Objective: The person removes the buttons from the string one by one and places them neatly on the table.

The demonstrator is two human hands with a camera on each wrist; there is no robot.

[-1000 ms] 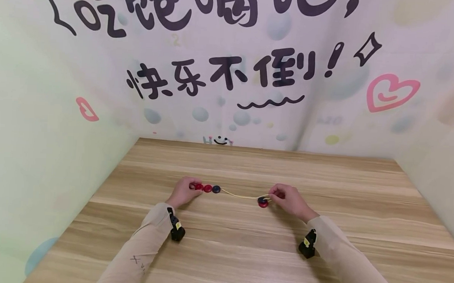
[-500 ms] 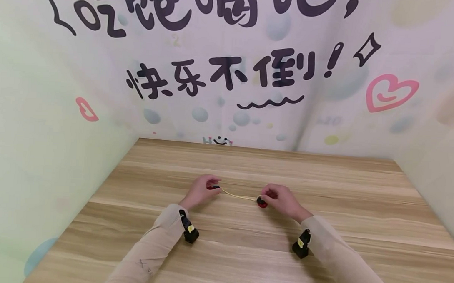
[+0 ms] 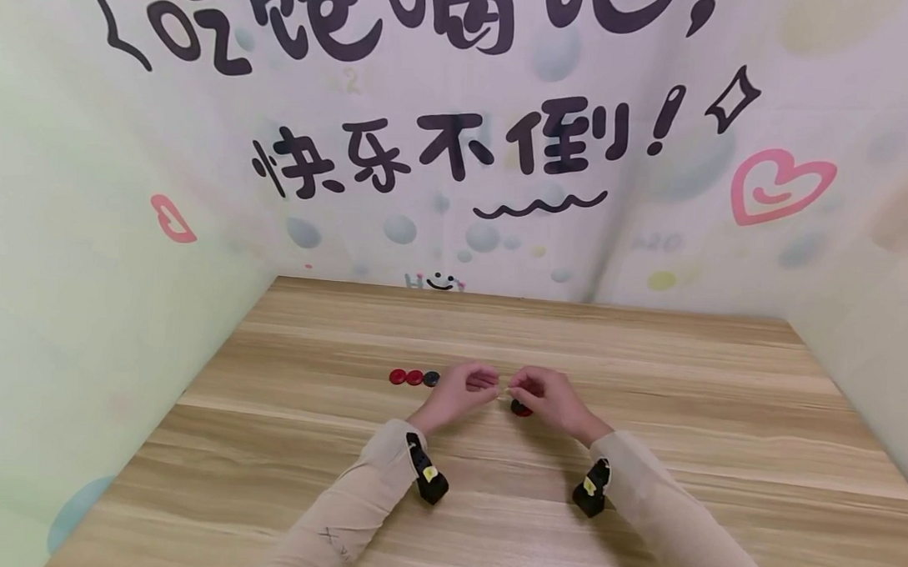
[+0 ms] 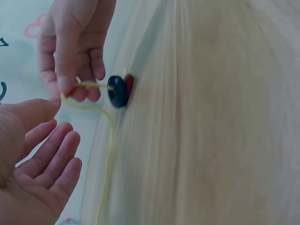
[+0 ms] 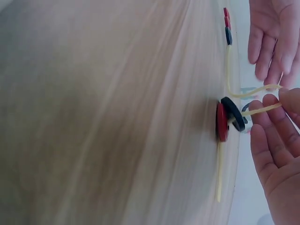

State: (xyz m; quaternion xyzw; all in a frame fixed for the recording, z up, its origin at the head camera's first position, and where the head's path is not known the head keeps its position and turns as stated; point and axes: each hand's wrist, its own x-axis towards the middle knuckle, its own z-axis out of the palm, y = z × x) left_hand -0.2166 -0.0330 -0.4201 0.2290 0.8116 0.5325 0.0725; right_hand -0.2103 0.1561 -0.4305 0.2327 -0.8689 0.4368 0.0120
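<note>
In the right wrist view, my right hand (image 5: 281,154) pinches a loop of yellow cord (image 5: 228,70) between thumb and fingertip. The cord runs through a dark round button-like disc (image 5: 236,119), tilted against a red disc (image 5: 221,124) on the tabletop. A cord tail lies on the table beyond them. My left hand (image 3: 456,394) is close by, its fingers loosely extended. In the left wrist view its thumb tip reaches the cord loop; whether it touches is hard to tell. To its left, two red discs (image 3: 406,377) and a dark disc (image 3: 431,379) lie in a row.
The wooden table (image 3: 332,329) meets a printed cloth backdrop (image 3: 366,214) at the back, with pale side panels at left and right. Black wrist cameras (image 3: 432,485) hang below both sleeves, just above the tabletop.
My left hand has left the far-left red discs and travelled right along the cord to beside my right hand. My right hand has shifted slightly left, drawing up the cord loop.
</note>
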